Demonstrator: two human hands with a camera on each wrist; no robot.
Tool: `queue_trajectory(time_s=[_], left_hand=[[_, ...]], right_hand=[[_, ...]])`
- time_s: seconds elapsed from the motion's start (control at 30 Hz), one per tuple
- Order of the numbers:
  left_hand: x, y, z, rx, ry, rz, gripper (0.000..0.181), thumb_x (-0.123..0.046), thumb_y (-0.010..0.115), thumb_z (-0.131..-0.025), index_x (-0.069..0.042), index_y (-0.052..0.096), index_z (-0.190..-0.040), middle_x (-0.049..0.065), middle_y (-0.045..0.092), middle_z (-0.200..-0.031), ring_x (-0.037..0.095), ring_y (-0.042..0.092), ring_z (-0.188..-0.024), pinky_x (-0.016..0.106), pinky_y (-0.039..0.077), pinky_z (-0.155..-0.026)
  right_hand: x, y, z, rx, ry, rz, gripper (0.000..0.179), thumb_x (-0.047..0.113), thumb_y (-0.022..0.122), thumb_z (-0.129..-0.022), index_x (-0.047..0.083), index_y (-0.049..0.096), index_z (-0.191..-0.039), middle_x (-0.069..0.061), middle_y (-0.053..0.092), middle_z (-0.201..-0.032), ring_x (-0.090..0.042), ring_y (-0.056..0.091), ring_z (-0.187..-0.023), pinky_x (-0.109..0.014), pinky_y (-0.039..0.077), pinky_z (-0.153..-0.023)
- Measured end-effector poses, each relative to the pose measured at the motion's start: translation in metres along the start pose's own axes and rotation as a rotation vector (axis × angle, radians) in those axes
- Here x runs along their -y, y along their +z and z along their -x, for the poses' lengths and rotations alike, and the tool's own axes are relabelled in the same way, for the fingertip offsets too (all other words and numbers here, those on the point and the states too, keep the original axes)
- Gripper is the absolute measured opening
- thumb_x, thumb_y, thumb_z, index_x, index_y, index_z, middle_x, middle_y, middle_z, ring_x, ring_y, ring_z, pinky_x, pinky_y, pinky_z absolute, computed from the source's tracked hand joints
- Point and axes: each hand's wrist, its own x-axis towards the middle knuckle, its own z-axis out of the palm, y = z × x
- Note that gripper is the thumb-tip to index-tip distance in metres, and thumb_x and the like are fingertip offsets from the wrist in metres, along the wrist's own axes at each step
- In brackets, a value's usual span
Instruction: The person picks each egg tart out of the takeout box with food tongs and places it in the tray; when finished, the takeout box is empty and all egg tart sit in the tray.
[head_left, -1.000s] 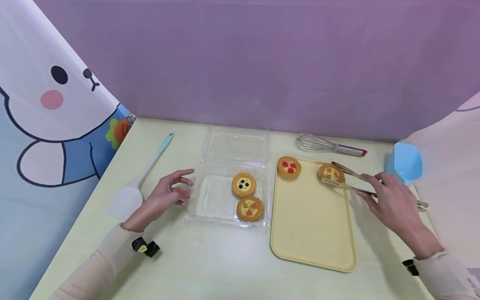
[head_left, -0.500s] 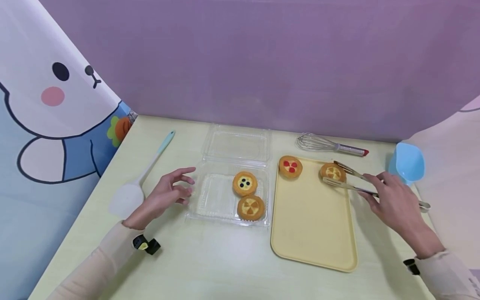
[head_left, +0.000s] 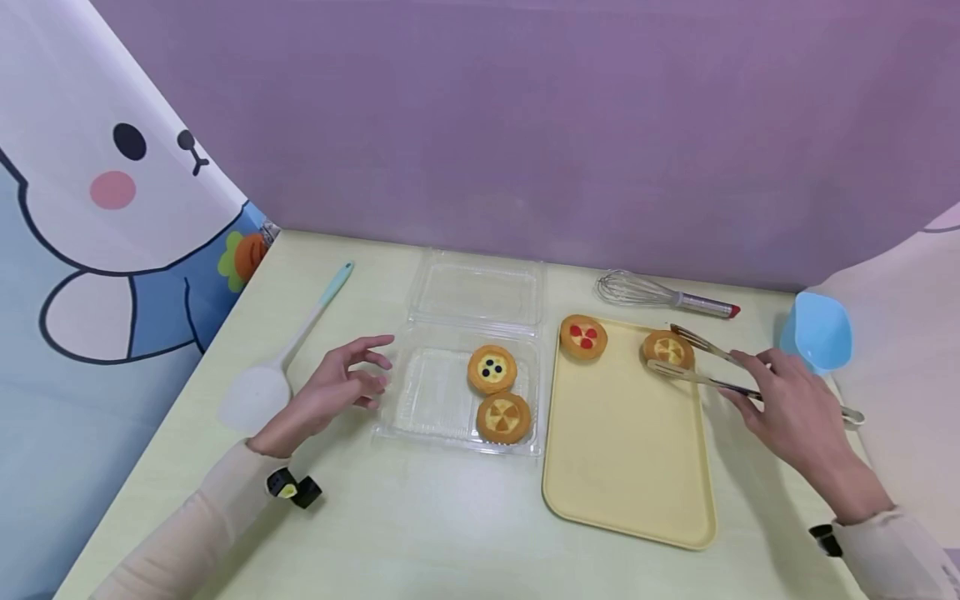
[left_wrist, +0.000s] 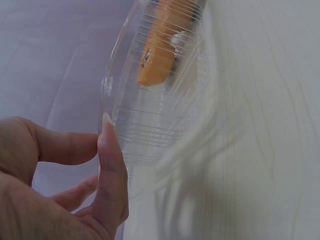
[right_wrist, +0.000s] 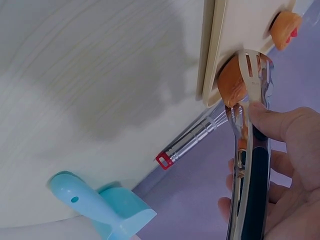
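Note:
My right hand (head_left: pixel 798 417) grips metal serving tongs (head_left: pixel 720 383) with dark handle sections. Their slotted ends sit either side of a tart (head_left: pixel 669 348) with a wedge-patterned top, at the far right corner of the yellow tray (head_left: pixel 626 467). In the right wrist view the tong ends (right_wrist: pixel 250 75) lie against that tart's side. My left hand (head_left: pixel 337 387) hovers with loosely bent fingers at the left rim of the clear plastic box (head_left: pixel 435 392); I cannot tell whether it touches. Inside the box are a blueberry-topped tart (head_left: pixel 492 369) and a wedge-patterned tart (head_left: pixel 503 418).
A red-topped tart (head_left: pixel 583 337) sits at the tray's far left corner. Behind the tray lies a whisk (head_left: pixel 663 293). A blue scoop (head_left: pixel 817 332) stands at the far right, beyond my right hand. A white spatula (head_left: pixel 258 398) lies at left, and the box's lid (head_left: pixel 478 287) lies folded back.
The whole scene shifts slightly with the head camera. Both hands, the tongs and the tarts keep their places relative to one another.

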Motion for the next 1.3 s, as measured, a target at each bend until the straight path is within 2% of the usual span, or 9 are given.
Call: queue_trajectory(time_s=[0.6,0.7,0.8,0.9,0.93,1.0,1.1,1.17,1.3], left_hand=[[-0.001,0.0,0.001,-0.005,0.01,-0.022,0.075,0.007,0.061,-0.093,-0.008,0.035,-0.162,0.028,0.051,-0.133,0.02,0.067,-0.086,0.029,0.062,-0.069],[-0.002,0.0,0.001,-0.005,0.009,-0.031,0.075,0.007,0.061,-0.093,-0.008,0.035,-0.162,0.028,0.051,-0.134,0.021,0.067,-0.088,0.029,0.063,-0.07],[-0.002,0.0,0.0,-0.006,0.006,-0.036,0.075,0.006,0.061,-0.093,-0.009,0.035,-0.162,0.028,0.051,-0.135,0.021,0.067,-0.089,0.029,0.063,-0.07],[-0.002,0.0,0.0,-0.006,0.004,-0.036,0.075,0.006,0.061,-0.093,-0.008,0.036,-0.162,0.028,0.051,-0.135,0.021,0.066,-0.089,0.029,0.063,-0.07],[-0.002,0.0,0.0,-0.006,0.003,-0.036,0.075,0.007,0.061,-0.093,-0.008,0.036,-0.161,0.028,0.051,-0.135,0.021,0.066,-0.089,0.029,0.063,-0.07],[-0.002,0.0,0.0,-0.006,0.001,-0.035,0.075,0.007,0.06,-0.093,-0.008,0.036,-0.161,0.028,0.051,-0.135,0.021,0.066,-0.089,0.028,0.062,-0.07],[-0.001,0.0,0.0,-0.005,-0.002,-0.032,0.074,0.006,0.061,-0.093,-0.008,0.036,-0.161,0.028,0.051,-0.136,0.021,0.066,-0.089,0.028,0.062,-0.07],[-0.001,0.001,0.0,-0.005,-0.005,-0.032,0.074,0.006,0.061,-0.093,-0.008,0.036,-0.161,0.028,0.051,-0.136,0.021,0.066,-0.089,0.028,0.062,-0.07],[0.0,0.001,0.0,-0.005,-0.009,-0.032,0.075,0.006,0.061,-0.093,-0.008,0.036,-0.161,0.028,0.051,-0.136,0.023,0.066,-0.089,0.028,0.062,-0.07]], right_hand=[[0.009,-0.014,-0.006,-0.044,-0.034,-0.012,0.065,0.014,0.092,-0.07,0.006,0.069,-0.13,-0.02,0.065,-0.1,-0.038,0.059,-0.082,-0.051,0.043,-0.056],[0.015,-0.018,-0.009,-0.062,-0.064,-0.022,0.061,0.02,0.089,-0.075,0.006,0.068,-0.131,-0.019,0.065,-0.101,-0.037,0.059,-0.084,-0.052,0.044,-0.059],[0.024,-0.02,-0.014,-0.088,-0.092,-0.034,0.056,0.05,0.07,-0.095,0.006,0.069,-0.13,-0.018,0.065,-0.1,-0.036,0.058,-0.085,-0.051,0.044,-0.062],[0.034,-0.021,-0.021,-0.104,-0.119,-0.037,0.074,0.069,0.039,-0.104,0.007,0.069,-0.129,-0.016,0.065,-0.1,-0.035,0.058,-0.084,-0.048,0.044,-0.066],[0.038,-0.022,-0.024,-0.103,-0.126,-0.035,0.072,0.069,0.041,-0.103,0.008,0.07,-0.129,-0.015,0.065,-0.101,-0.035,0.058,-0.084,-0.047,0.043,-0.065],[0.047,-0.024,-0.03,-0.09,-0.143,-0.024,0.056,0.057,0.063,-0.099,0.01,0.07,-0.13,-0.013,0.065,-0.103,-0.035,0.058,-0.086,-0.046,0.042,-0.063],[0.062,-0.027,-0.039,-0.056,-0.175,-0.012,0.056,0.027,0.089,-0.081,0.012,0.07,-0.131,-0.012,0.065,-0.105,-0.035,0.059,-0.089,-0.044,0.041,-0.061],[0.072,-0.027,-0.046,-0.034,-0.192,-0.013,0.064,0.016,0.093,-0.073,0.012,0.069,-0.132,-0.013,0.064,-0.107,-0.035,0.059,-0.091,-0.043,0.041,-0.062],[0.094,-0.025,-0.061,-0.019,-0.248,-0.042,0.066,0.018,0.092,-0.075,0.012,0.067,-0.136,-0.013,0.064,-0.109,-0.034,0.059,-0.094,-0.043,0.043,-0.067]])
